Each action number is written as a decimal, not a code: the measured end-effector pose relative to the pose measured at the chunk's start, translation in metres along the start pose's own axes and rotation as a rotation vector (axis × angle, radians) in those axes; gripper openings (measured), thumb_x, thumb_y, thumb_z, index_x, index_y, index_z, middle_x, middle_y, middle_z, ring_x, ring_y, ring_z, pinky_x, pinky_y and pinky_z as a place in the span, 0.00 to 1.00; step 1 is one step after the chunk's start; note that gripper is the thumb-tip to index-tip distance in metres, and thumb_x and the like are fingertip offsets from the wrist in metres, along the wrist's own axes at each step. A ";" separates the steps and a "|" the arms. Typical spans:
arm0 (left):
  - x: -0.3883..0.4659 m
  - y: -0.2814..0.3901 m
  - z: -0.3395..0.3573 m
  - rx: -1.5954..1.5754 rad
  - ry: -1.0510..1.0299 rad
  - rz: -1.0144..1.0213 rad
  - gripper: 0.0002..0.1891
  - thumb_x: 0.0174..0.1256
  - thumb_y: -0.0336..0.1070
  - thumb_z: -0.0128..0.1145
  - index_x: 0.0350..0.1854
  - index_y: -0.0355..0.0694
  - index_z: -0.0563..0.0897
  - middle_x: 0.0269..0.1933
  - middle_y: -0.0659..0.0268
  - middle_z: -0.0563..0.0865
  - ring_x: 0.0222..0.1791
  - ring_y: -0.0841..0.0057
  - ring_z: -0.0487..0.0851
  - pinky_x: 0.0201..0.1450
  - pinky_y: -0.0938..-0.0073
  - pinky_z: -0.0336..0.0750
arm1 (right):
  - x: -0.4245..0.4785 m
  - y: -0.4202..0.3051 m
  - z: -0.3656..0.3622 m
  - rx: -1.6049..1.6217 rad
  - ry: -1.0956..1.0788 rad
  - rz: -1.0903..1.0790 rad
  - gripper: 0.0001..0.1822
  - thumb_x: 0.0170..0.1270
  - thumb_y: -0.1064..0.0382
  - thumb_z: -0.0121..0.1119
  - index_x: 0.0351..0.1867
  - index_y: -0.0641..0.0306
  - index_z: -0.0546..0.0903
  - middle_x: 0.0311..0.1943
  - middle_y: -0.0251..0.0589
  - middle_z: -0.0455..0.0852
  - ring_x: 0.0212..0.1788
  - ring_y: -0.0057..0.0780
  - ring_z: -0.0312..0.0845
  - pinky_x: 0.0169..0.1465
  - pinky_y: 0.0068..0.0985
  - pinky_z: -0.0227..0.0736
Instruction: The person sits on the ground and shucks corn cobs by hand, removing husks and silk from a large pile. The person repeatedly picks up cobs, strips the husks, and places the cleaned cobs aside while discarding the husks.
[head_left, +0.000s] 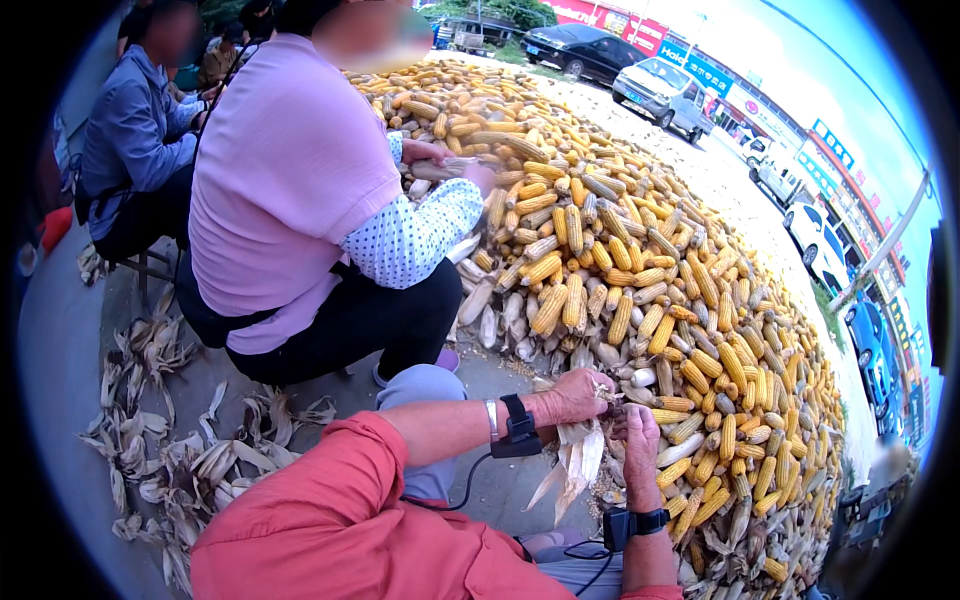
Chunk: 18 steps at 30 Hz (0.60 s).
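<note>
My left hand (577, 397) grips a bunch of pale, dry corn husk (582, 456), which hangs below the fingers. Close beside it on the right, my right hand (640, 448) has its fingers curled at the dark upper end of the same bundle. Any cob inside the bundle is hidden by the hands and husk. Just beyond both hands rises a large heap of corn ears (645, 277), mostly bare yellow cobs, some still in husk. Nearest my right hand lies a pale ear in husk (681, 449) on the heap's edge.
A person in a pink top (292, 172) squats close on my left, holding an ear in husk (442, 169). Another person in a blue jacket (135, 127) sits farther back. Stripped husks (187, 465) litter the concrete floor (67, 315). Parked vehicles (664, 86) stand beyond the heap.
</note>
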<state>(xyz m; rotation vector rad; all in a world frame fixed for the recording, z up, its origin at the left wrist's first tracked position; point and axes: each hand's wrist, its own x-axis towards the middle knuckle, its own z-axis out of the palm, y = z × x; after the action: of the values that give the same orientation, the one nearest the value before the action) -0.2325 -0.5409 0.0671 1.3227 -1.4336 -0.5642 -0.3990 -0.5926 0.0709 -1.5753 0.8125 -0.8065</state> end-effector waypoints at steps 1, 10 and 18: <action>0.002 0.001 -0.001 -0.036 -0.010 -0.047 0.08 0.43 0.34 0.54 0.28 0.42 0.80 0.22 0.58 0.79 0.25 0.65 0.78 0.32 0.71 0.73 | 0.000 0.001 0.002 -0.048 -0.024 -0.078 0.11 0.61 0.65 0.46 0.41 0.68 0.74 0.31 0.34 0.78 0.28 0.16 0.71 0.33 0.16 0.69; 0.006 -0.008 0.018 -0.102 -0.026 -0.180 0.07 0.43 0.32 0.53 0.26 0.38 0.78 0.20 0.59 0.80 0.21 0.76 0.77 0.27 0.77 0.71 | 0.009 0.026 0.005 -0.282 -0.044 -0.294 0.12 0.51 0.78 0.44 0.37 0.71 0.75 0.28 0.37 0.80 0.32 0.18 0.74 0.38 0.18 0.71; 0.006 -0.003 0.016 -0.037 -0.103 -0.128 0.10 0.43 0.36 0.58 0.25 0.36 0.75 0.20 0.58 0.78 0.22 0.66 0.78 0.29 0.70 0.71 | 0.010 0.025 0.008 -0.407 0.031 -0.382 0.09 0.51 0.78 0.42 0.32 0.72 0.74 0.21 0.41 0.76 0.26 0.21 0.71 0.31 0.23 0.68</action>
<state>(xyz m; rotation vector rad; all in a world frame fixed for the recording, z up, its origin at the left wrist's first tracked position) -0.2448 -0.5524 0.0616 1.3796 -1.4215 -0.7500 -0.3888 -0.6002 0.0460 -2.1270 0.7371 -0.9807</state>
